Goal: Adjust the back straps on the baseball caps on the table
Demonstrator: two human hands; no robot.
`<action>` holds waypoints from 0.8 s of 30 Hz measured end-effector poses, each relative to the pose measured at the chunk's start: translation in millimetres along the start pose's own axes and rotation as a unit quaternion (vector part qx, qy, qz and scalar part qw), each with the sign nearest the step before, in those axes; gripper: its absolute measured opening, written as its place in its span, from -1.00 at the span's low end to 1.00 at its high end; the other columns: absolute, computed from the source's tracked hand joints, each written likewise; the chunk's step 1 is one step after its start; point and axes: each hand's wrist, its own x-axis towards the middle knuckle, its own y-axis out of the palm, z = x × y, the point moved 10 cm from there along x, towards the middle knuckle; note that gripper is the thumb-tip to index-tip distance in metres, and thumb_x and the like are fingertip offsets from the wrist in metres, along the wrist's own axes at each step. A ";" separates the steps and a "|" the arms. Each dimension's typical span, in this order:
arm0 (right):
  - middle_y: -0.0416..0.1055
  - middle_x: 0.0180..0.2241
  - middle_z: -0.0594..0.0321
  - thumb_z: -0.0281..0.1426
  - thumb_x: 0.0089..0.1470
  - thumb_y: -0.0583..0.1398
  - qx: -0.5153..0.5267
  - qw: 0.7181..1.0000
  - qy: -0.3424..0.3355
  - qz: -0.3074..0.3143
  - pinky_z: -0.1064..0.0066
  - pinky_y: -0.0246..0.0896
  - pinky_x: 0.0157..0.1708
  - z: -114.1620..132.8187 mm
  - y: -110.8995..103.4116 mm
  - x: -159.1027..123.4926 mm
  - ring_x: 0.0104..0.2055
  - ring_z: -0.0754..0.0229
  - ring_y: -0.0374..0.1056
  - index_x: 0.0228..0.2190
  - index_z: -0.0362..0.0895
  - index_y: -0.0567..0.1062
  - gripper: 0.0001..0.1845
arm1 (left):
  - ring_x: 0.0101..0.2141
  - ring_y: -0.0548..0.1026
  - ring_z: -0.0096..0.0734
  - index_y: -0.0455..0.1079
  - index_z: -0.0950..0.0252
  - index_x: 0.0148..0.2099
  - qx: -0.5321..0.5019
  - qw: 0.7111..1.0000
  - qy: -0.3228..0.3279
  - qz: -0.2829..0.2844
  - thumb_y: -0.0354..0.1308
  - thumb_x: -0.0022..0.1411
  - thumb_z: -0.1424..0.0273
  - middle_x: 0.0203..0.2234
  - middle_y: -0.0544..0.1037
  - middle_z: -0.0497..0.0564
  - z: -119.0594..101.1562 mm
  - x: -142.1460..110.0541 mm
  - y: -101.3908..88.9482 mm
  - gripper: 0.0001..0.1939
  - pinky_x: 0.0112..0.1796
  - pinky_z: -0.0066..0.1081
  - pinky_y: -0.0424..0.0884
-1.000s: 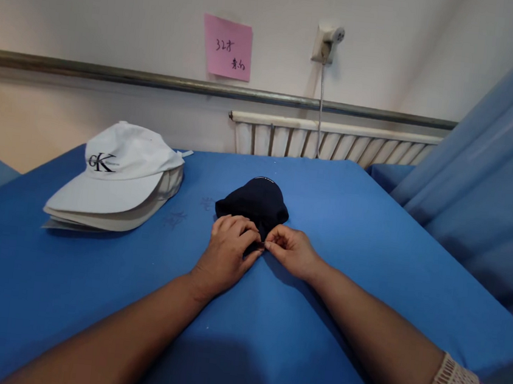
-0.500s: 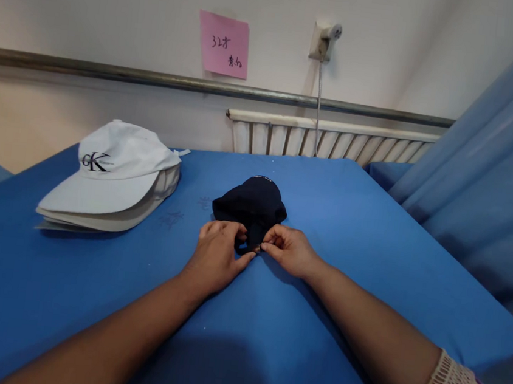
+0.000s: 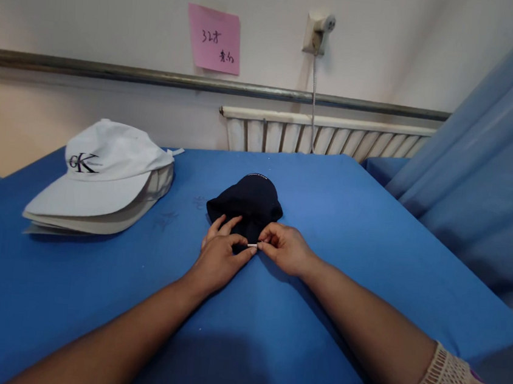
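Observation:
A black cap [image 3: 249, 198] lies on the blue-covered table, with its near end toward me. At that near edge, my left hand [image 3: 221, 250] pinches the cap's strap between thumb and index finger, while its other fingers spread against the dark fabric. My right hand [image 3: 286, 249] pinches the strap's other side, thumb against fingertips, just right of the left thumb. Between the two pinches a small pale, shiny piece [image 3: 252, 246] shows, perhaps a buckle; it is too small to make out. Most of the strap is hidden by my fingers.
White caps [image 3: 103, 167] are stacked at the left of the blue table [image 3: 328, 212], the top one with black letters. Behind stand a radiator [image 3: 290, 135], a metal rail [image 3: 131, 75] and a socket with a plugged-in cord [image 3: 317, 36]. A blue curtain [image 3: 484, 155] hangs at right.
My left fingers have shifted, spreading over the cap's near side, and the pale piece now shows between my hands. The view has moved slightly. My right hand keeps its pinch.

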 end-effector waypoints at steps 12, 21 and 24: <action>0.38 -0.48 0.38 -0.49 0.04 0.22 -0.017 1.000 -0.021 0.014 0.48 0.14 -0.44 -2.2 -2.1 -2.4 -0.46 0.33 0.27 -0.39 -0.08 0.44 -0.93 | 0.22 0.16 0.10 0.53 0.23 -0.42 -0.042 0.999 -0.007 -0.008 0.25 0.11 0.24 0.08 0.48 0.09 -1.8 6.7 -4.9 -0.82 0.17 0.11 0.10; 0.38 -0.47 0.38 -0.59 0.01 0.17 -0.044 0.998 -0.034 0.023 0.50 0.11 -0.43 1.0 -2.4 -2.7 -0.46 0.34 0.27 -0.36 -0.10 0.43 -0.83 | 0.20 0.20 0.05 0.53 0.22 -0.44 -0.035 0.999 -0.018 -0.013 0.27 0.09 0.27 0.04 0.50 0.08 -1.8 6.9 -7.0 -0.86 0.18 0.08 0.10; 0.38 -0.47 0.39 -0.61 0.00 0.17 -0.046 0.998 -0.032 0.029 0.50 0.09 -0.45 4.1 -1.9 -3.1 -0.47 0.35 0.25 -0.36 -0.11 0.43 -0.81 | 0.17 0.25 0.02 0.51 0.22 -0.46 -0.034 0.999 -0.014 -0.020 0.27 0.08 0.30 0.02 0.51 0.09 -4.9 7.2 -9.2 -0.87 0.17 0.04 0.12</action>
